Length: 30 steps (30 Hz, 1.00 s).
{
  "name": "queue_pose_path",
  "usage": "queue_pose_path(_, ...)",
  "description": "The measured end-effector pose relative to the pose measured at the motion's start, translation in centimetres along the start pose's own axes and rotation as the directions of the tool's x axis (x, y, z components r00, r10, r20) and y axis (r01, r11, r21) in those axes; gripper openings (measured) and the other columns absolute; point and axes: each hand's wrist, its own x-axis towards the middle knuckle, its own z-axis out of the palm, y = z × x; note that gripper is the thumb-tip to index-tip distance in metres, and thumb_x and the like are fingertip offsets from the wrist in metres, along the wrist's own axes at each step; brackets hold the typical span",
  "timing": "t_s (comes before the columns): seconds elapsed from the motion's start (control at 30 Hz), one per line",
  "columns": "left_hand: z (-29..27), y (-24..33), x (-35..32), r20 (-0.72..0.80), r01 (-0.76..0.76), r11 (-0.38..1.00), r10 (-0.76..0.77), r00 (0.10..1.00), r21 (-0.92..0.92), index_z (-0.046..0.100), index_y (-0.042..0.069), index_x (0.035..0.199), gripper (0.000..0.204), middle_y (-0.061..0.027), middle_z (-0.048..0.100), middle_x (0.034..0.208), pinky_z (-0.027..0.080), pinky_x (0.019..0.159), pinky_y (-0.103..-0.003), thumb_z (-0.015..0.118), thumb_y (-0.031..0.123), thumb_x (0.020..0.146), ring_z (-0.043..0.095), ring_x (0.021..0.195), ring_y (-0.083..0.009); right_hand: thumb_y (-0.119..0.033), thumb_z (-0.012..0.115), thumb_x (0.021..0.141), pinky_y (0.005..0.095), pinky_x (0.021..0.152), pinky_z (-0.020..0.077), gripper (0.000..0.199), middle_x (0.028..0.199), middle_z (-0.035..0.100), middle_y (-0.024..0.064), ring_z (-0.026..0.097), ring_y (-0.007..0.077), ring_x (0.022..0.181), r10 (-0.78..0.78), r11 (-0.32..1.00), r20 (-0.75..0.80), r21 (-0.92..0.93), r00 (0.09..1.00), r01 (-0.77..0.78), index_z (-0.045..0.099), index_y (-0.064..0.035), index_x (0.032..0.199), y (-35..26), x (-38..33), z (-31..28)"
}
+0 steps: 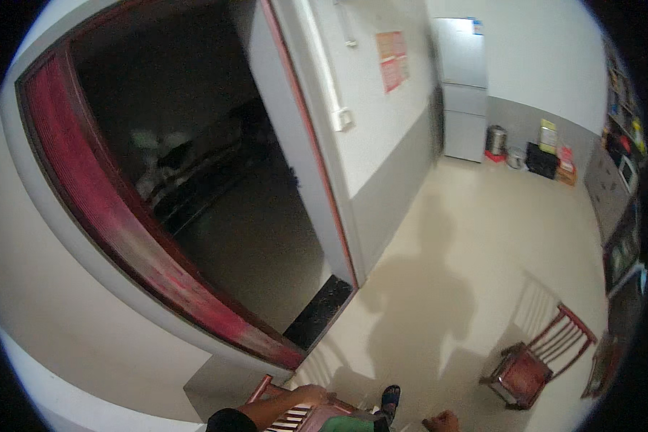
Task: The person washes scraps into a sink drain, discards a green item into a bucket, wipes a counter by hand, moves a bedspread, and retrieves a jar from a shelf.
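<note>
At the lower edge, my left hand (pixel 311 395) is on a reddish-brown wooden chair (pixel 261 389) with a slatted back, its fingers seemingly curled on the top rail. Part of this chair is hidden by my forearm, which has a dark sleeve. Something green (pixel 347 425), perhaps cloth, shows beside the chair. To the right, low over the floor, my right hand (pixel 443 420) is curled with nothing visible in it; the picture cuts it off. Between the hands a foot in a dark shoe (pixel 390 398) stands on the floor.
A second wooden chair (pixel 527 371) stands at the right. To the left, a doorway with a black threshold (pixel 320 311) opens into a dark room. A silver refrigerator (pixel 463 93) is at the back, beside a metal bin (pixel 496 140) and boxes. Shelves and cabinets (pixel 608 183) line the right side.
</note>
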Motion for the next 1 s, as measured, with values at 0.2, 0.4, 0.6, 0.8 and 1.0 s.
queue_pose_path(0.2,2.7,-7.8,2.3,-0.291,0.099,0.989,-0.062,0.955,0.112,0.056,0.007,0.091,0.025,-0.0165,0.055,0.080,0.043,0.063,-0.040,0.043,0.022,0.076,0.053,0.077,-0.0315,-0.029,0.055,0.077,0.0350,0.063,0.0406,0.027,0.073,0.052,0.0078,0.047,0.0207,0.068,-0.236,0.971,0.068,-0.006,0.969,0.237,0.051,-0.0032,0.083,-3.1,15.9,-2.0)
queue_pose_path(0.4,-6.1,-1.6,1.3,-0.155,0.165,0.937,-0.221,0.963,-0.309,0.056,0.007,0.093,0.026,-0.0138,0.057,0.086,0.043,0.069,-0.039,0.042,0.024,0.079,0.054,0.080,-0.0300,-0.023,0.054,0.077,0.0359,0.060,0.0425,0.022,0.068,0.053,0.0097,0.049,0.0211,0.065,-0.440,0.881,0.255,-0.064,0.861,0.469,0.053,-0.0014,0.079,-2.9,30.8,1.4)
queue_pose_path(0.6,-10.7,-3.6,7.4,-0.258,0.211,0.732,-0.471,0.844,-0.647,0.057,0.008,0.091,0.026,-0.0118,0.057,0.085,0.044,0.070,-0.038,0.045,0.027,0.078,0.055,0.079,-0.0290,-0.030,0.061,0.070,0.0289,0.059,0.0434,0.027,0.070,0.059,0.0107,0.056,0.0185,0.066,-0.052,0.901,0.551,-0.333,0.833,0.276,0.058,-0.0033,0.073,-13.5,42.2,4.4)
queue_pose_path(0.8,-18.0,-7.4,11.3,-0.362,0.162,0.596,-0.658,0.660,-0.787,0.058,0.008,0.089,0.027,-0.0098,0.058,0.084,0.044,0.071,-0.037,0.047,0.030,0.078,0.056,0.078,-0.0281,-0.033,0.057,0.073,0.0320,0.065,0.0438,0.030,0.073,0.059,0.0104,0.056,0.0206,0.069,-0.319,0.864,0.437,-0.229,0.841,0.448,0.057,-0.0037,0.079,-28.4,58.4,5.0)
queue_pose_path(1.0,-21.8,-12.8,12.4,-0.389,0.116,0.528,-0.741,0.548,-0.842,0.058,0.009,0.087,0.028,-0.0079,0.059,0.084,0.044,0.071,-0.036,0.050,0.034,0.077,0.056,0.078,-0.0272,0.001,0.052,0.074,0.0235,0.073,0.0398,0.047,0.116,0.042,0.0055,0.047,0.0125,0.075,-0.873,0.408,-0.276,0.042,0.403,0.912,0.039,-0.0069,0.117,-58.6,67.2,0.3)
